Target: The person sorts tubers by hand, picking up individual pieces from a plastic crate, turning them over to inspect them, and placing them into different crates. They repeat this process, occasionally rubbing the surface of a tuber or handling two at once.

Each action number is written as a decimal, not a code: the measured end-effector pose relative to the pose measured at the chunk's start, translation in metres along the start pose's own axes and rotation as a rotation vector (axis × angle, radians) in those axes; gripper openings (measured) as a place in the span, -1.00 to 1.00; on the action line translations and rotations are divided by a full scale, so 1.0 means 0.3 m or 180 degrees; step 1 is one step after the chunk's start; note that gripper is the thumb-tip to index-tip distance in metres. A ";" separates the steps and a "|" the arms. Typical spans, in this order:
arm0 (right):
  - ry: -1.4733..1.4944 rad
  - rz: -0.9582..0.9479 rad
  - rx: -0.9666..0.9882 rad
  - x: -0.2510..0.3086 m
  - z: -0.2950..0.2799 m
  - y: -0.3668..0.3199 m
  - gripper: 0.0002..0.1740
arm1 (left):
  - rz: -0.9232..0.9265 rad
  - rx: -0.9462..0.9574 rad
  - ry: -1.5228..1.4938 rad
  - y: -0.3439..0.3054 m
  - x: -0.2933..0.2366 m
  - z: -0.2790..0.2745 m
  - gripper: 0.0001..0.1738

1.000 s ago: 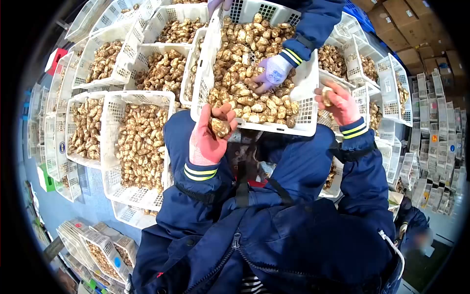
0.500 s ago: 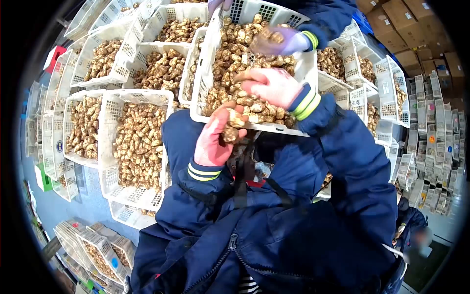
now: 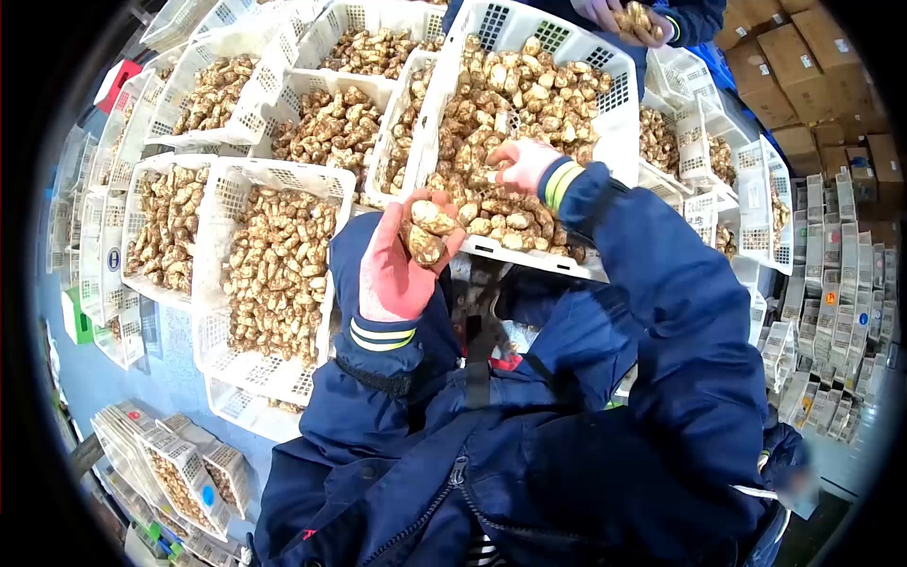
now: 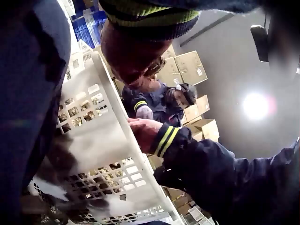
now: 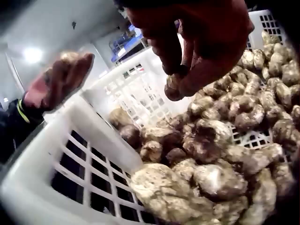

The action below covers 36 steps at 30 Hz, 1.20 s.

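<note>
A white slatted crate (image 3: 619,142) full of brown knobbly tubers (image 3: 529,94) rests in front of the body in the head view. My left hand (image 3: 395,269), in a pink glove, holds a couple of tubers (image 3: 426,248) in curled fingers by the crate's near left corner. Over the tubers in the crate is my right hand (image 3: 525,165). In the right wrist view its fingertips pinch a small tuber (image 5: 173,88) above the heap, while my left hand (image 5: 60,82) shows beyond the crate wall. The left wrist view shows the crate's outer side (image 4: 89,145).
Another person's gloved hands (image 3: 628,17) hold tubers beyond the crate's far edge. More filled crates stand to the left (image 3: 210,283) and right (image 3: 688,132). Stacked crates (image 3: 831,283) and cardboard boxes (image 3: 794,71) are at the right; blue floor (image 3: 175,378) shows at the left.
My right hand came from the crate's right side, a tuber in its fingers, to over the heap. The other person's hand withdrew from the crate with tubers. My left hand kept its hold near the corner.
</note>
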State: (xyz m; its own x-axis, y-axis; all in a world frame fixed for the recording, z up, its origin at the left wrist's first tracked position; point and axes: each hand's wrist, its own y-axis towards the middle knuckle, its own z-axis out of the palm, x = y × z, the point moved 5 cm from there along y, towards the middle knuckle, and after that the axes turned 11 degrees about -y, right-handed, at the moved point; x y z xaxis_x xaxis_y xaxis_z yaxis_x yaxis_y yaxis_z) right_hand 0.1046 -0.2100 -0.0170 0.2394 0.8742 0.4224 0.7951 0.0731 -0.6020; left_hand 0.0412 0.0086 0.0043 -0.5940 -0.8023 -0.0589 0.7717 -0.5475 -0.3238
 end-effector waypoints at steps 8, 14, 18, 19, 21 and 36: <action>0.2709 -0.0806 0.0221 0.111 -0.023 -0.344 -0.47 | -0.0347 -0.0094 -0.0017 -0.005 0.081 0.016 -0.52; 0.1931 -0.1115 0.0066 0.149 0.037 -0.363 -0.47 | -0.0172 0.0037 0.0444 -0.009 0.076 0.016 -0.55; 0.1862 -0.1334 -0.0327 0.180 0.032 -0.357 -0.43 | -0.0025 0.0248 0.0930 -0.022 0.082 0.056 -0.56; 0.1765 -0.1348 -0.0354 0.178 0.031 -0.355 -0.44 | -0.0036 0.0241 0.0929 -0.017 0.081 0.048 -0.56; 0.1765 -0.1392 -0.0469 0.176 0.023 -0.364 -0.45 | -0.0150 -0.0036 0.0602 -0.004 0.077 0.014 -0.56; 0.3327 -0.0580 -0.1894 -0.236 -0.131 -0.694 -0.32 | -0.0315 -0.0080 0.0380 -0.019 0.128 0.025 -0.58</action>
State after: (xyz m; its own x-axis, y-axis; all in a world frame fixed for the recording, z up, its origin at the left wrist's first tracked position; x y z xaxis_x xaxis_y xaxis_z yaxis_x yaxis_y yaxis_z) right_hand -0.0560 -0.3060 0.1052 0.2129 0.0459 0.9760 0.9297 -0.3169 -0.1879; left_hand 0.0158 -0.0209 0.0109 -0.6909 -0.7099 -0.1370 0.7029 -0.6152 -0.3571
